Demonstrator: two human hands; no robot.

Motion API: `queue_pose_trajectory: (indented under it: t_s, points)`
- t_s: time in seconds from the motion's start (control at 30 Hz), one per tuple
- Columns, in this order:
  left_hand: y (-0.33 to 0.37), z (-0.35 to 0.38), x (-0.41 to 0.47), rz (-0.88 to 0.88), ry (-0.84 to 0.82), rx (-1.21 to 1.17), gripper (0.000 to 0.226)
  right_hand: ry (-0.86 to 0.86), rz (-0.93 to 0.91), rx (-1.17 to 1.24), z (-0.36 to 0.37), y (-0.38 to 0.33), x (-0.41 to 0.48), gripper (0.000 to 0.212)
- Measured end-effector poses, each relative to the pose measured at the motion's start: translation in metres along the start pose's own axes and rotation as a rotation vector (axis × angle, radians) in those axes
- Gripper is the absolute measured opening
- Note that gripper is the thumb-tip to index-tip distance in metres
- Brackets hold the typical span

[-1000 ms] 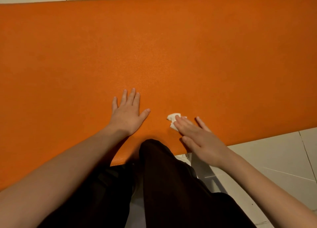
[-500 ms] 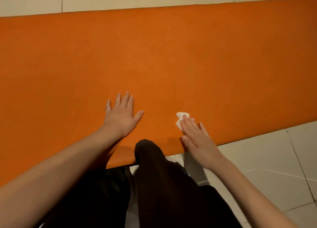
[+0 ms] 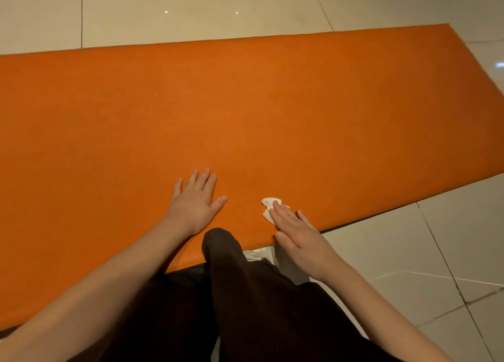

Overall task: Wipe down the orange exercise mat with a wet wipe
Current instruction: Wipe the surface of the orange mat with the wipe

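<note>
A crumpled wipe (image 3: pixel 268 208) is pressed flat under the straight fingers (image 3: pixel 283 214) of the right hand (image 3: pixel 298 237) near the mat's (image 3: pixel 272 116) near edge, while the mat, on the floor (image 3: pixel 409 252), is apparently steadied by the left hand (image 3: pixel 195 202), fingers spread flat beside the wipe.

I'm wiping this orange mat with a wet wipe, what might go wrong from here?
The wet wipe is bunched small under the right hand, so each pass covers a narrow strip and parts of the orange mat may be missed. That hand works by the mat's near edge, so the wipe could slide onto the tiled floor and pick up dirt. The left hand rests flat on the mat and may smudge cleaned areas.
</note>
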State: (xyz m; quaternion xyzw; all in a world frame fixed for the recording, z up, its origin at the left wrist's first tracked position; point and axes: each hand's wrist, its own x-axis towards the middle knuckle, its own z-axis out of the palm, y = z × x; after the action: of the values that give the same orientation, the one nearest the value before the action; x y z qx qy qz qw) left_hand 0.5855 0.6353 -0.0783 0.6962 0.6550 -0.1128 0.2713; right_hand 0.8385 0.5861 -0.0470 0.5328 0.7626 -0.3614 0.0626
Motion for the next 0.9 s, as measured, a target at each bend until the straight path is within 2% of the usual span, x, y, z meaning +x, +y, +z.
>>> queue_pose_trajectory:
  t_s: [0.1,0.17,0.37,0.53,0.7,0.9]
  points:
    - [0.001,-0.002,0.0,0.001,-0.016,0.012,0.069,0.012,0.118,-0.061,-0.015,0.013,0.006,0.053]
    - [0.003,-0.003,-0.001,-0.003,-0.018,0.015,0.069,-0.002,0.183,-0.019,-0.021,0.009,0.012,0.053]
    - [0.003,-0.005,-0.001,-0.016,-0.013,0.001,0.068,-0.138,0.075,0.026,-0.041,0.005,0.009,0.048]
    - [0.003,-0.007,0.011,-0.023,0.027,-0.039,0.065,-0.108,0.153,-0.041,-0.053,0.02,0.037,0.051]
    - [0.003,-0.006,0.032,-0.08,0.056,-0.047,0.067,-0.146,-0.006,0.066,-0.041,0.019,0.019,0.048]
    - [0.001,0.002,0.027,-0.076,0.132,-0.059,0.066,-0.043,0.072,-0.09,-0.046,0.019,0.047,0.053]
